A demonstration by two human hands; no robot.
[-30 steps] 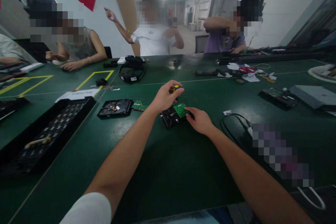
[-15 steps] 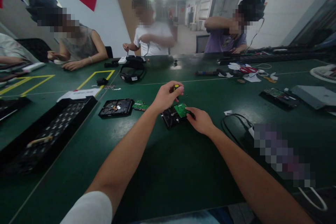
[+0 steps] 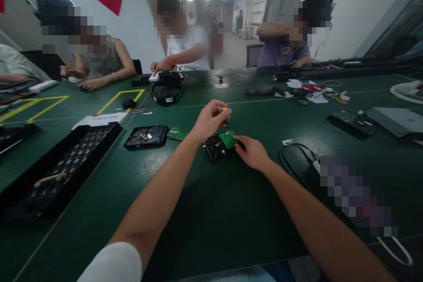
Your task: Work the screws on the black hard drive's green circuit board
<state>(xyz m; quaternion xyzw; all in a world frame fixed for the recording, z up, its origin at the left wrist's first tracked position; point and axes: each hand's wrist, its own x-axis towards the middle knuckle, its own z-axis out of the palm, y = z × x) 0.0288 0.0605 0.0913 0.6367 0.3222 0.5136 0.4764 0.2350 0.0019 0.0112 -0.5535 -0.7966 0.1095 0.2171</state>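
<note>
A black hard drive point(image 3: 215, 150) with a green circuit board point(image 3: 227, 139) lies flat on the green table in front of me. Over the board, my left hand point(image 3: 213, 119) is closed on a screwdriver point(image 3: 225, 116) with a yellow and black handle. Its tip points down at the board, but the exact contact point is too small to make out. My right hand point(image 3: 251, 152) pinches the drive's right edge with thumb and fingers. Left of the drive, partly behind my left forearm, sits a loose green circuit board point(image 3: 176, 133), beside another hard drive point(image 3: 146, 136).
A long black tray point(image 3: 62, 163) stands at left. To the right lie a cable point(image 3: 297, 145), another drive point(image 3: 352, 123) and a grey metal box point(image 3: 396, 121). Papers and red-handled scissors point(image 3: 312, 88) lie further back. Three people sit across the table near a black headset point(image 3: 167, 90).
My left hand has turned slightly on the screwdriver handle; my right hand and the drive stay put. Across the table, the person in white has leaned left and reached to a white object.
</note>
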